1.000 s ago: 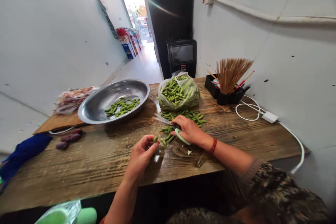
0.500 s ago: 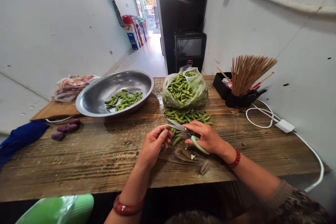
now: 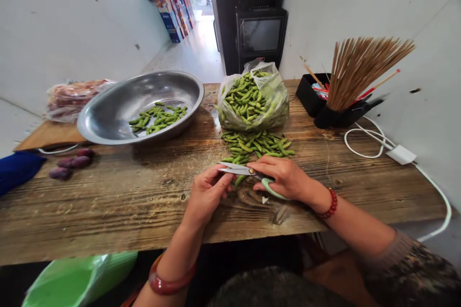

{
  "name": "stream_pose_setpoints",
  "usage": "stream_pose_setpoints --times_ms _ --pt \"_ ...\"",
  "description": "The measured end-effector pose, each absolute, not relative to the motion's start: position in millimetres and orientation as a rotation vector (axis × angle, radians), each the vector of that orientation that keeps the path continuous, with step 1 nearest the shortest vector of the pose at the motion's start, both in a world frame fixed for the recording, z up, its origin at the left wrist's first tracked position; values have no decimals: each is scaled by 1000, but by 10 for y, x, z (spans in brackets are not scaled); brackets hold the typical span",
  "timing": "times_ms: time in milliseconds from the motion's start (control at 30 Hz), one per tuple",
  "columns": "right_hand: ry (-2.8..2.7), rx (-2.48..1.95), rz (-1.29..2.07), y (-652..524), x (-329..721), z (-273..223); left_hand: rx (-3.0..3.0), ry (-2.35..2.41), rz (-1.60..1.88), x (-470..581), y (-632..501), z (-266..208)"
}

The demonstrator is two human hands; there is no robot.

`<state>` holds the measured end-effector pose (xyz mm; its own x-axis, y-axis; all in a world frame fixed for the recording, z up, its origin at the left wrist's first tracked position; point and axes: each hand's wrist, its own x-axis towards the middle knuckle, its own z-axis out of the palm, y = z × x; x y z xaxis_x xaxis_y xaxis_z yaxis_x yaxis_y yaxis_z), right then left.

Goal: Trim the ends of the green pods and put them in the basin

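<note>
Scissors, with thin steel blades and a pale green looped handle, lie in the grip of the right hand, whose fingers are wrapped around the handle while the blades point left, low over the table's near middle. The left hand meets the blade tips with its fingers pinched together on a small green pod, which is mostly hidden between the two hands. Just behind them a loose heap of pods spreads over the wooden table, a rough, dark-grained plank top with deep streaks. Behind the heap slumps a clear, crinkled plastic bag, stuffed with more smooth green pods. To its left sits a wide, shallow metal basin of dull polished steel, a scatter of pods on its floor. Beside the basin rest a flat wooden board bearing a plastic-wrapped packet, and a few small purple tubers. On the right, a black holder fans out a bundle of thin brown sticks, with a white coiled cable lying next to it.
</note>
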<state>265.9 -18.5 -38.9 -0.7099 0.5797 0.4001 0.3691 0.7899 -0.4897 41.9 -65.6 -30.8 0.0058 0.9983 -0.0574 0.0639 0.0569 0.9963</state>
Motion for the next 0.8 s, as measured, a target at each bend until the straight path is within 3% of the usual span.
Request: stream_pose_setpoints --times_ms 800 --pt "-2547 -777 267 -240 2616 -403 1354 1353 1138 390 -660 -347"
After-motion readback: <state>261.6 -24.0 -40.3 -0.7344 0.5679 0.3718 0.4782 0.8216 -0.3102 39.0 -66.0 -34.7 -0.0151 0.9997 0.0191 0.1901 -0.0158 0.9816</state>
